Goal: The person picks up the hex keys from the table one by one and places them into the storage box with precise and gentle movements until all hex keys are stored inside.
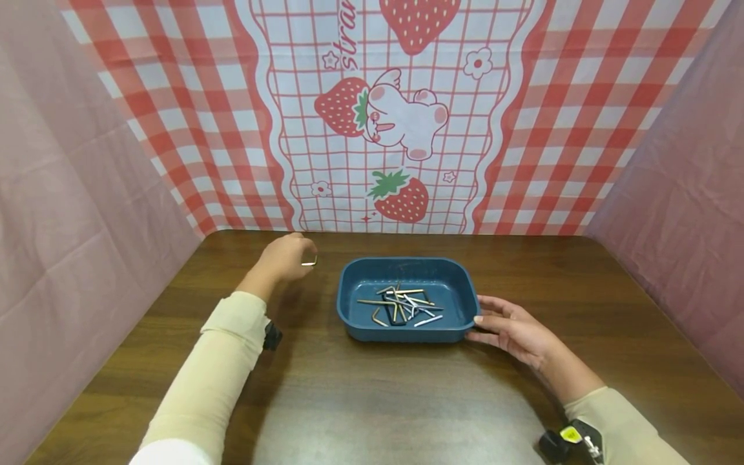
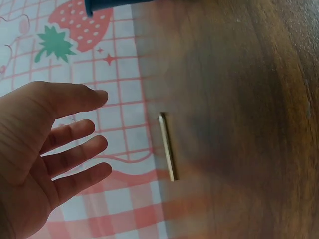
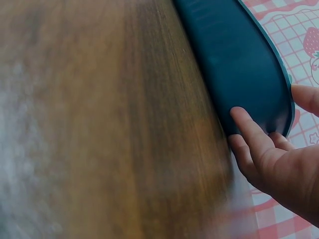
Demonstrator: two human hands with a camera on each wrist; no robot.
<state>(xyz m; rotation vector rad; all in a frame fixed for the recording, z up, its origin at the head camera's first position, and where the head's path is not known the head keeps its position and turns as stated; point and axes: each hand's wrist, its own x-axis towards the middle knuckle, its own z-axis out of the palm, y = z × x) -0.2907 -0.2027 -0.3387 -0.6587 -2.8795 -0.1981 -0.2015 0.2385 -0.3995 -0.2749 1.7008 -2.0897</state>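
A deep blue rectangular tray (image 1: 407,334) stands on the table, holding several L-shaped hex keys (image 1: 401,303) in silver, brass and black tones. At its right end, my right hand (image 1: 517,332) grips the tray, thumb at the rim and fingers against the outer wall (image 3: 249,74). To the left of the tray is my left hand (image 1: 287,257), its fingers loosely bent. A brass-coloured hex key (image 2: 168,147) shows just beyond those fingertips, apart from them in the left wrist view. Whether this key lies on the wood or is in the air, I cannot tell.
The brown wooden table (image 1: 372,400) extends toward me. Behind it hangs a red-and-white checked strawberry cloth (image 1: 250,161). Pink cloths (image 1: 75,194) border both sides. Dark devices are strapped at both wrists, the right one (image 1: 572,439) bearing a yellow label.
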